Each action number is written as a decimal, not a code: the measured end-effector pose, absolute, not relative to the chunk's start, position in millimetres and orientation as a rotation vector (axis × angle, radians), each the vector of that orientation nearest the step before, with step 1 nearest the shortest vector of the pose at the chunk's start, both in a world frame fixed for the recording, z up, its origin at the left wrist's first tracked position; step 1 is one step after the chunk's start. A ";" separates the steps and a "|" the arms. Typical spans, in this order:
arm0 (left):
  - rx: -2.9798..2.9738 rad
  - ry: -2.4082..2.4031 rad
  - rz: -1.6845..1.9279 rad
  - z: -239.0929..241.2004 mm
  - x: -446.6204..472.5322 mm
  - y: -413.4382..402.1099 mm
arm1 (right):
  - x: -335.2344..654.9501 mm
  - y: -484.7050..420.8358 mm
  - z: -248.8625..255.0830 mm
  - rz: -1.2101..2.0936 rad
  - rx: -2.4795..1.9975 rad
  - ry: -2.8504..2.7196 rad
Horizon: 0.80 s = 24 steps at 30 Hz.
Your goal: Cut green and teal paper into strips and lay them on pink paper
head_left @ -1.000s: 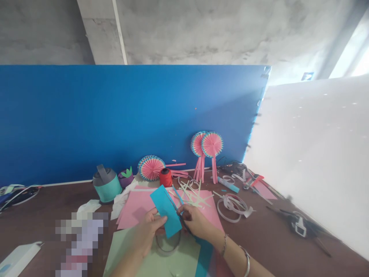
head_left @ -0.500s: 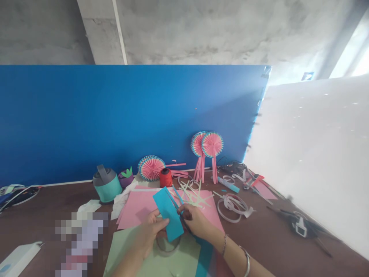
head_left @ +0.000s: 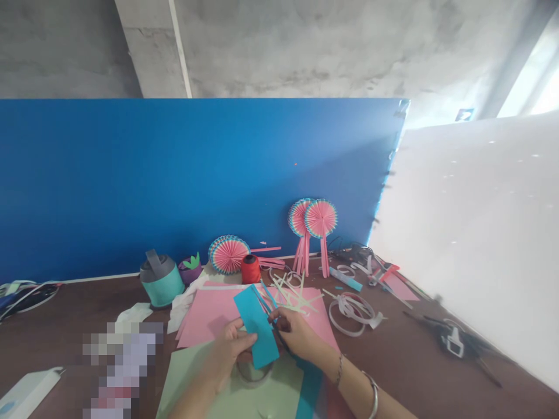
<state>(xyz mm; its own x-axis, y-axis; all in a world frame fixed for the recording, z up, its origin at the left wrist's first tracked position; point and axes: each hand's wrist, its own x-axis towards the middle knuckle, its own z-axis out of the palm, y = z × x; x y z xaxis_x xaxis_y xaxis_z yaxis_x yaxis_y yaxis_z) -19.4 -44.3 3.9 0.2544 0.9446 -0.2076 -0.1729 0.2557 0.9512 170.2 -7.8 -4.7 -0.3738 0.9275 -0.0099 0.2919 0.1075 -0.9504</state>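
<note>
My left hand (head_left: 231, 348) pinches a rectangular piece of blue paper (head_left: 258, 333) between thumb and fingers, tilted above the stacked sheets. At the paper's right edge, my right hand (head_left: 297, 333) is closed on scissors (head_left: 283, 324); their dark handle shows at the fingers and much of them is hidden. A narrow blue strip (head_left: 268, 293) stands out beyond the paper's upper right edge. Under both hands lie green sheets (head_left: 192, 372) and, farther back, pink sheets (head_left: 209, 311). A roll of tape (head_left: 254, 381) rests on the green sheets, partly covered by my left hand.
Pale green strips (head_left: 297, 294) lie scattered over the pink sheets. Behind them are a red thread spool (head_left: 250, 269) and pleated pink rosettes (head_left: 321, 218). A teal pot (head_left: 162, 285) stands left; coiled white strips (head_left: 351, 311) and a glue stick (head_left: 346, 279) lie right. A blue partition (head_left: 174, 174) closes the back.
The blue paper has shifted slightly down and to the right at its upper end. Both hands keep nearly the same place and the same hold.
</note>
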 end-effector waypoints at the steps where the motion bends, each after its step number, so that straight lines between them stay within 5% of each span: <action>1: 0.992 0.997 0.959 4.3 -19.0 -44.3 | 170.0 -8.0 -3.9 1.295 -1.200 -1.753; 16: 0.953 0.992 0.978 10.6 -17.0 -46.2 | 171.7 -6.4 -3.2 1.353 -1.266 -1.697; 24: 0.898 1.138 1.375 15.0 -32.9 -37.8 | 172.1 -10.2 2.3 1.538 -1.214 -1.692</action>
<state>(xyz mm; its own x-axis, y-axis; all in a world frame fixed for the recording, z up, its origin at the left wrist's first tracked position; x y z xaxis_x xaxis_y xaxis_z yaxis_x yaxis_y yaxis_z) -32.9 -37.8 15.0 -0.1289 0.9884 -0.0809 -0.2640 0.0444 0.9635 172.1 -10.2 2.3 -0.4441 0.8793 -0.1723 0.2555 -0.0601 -0.9650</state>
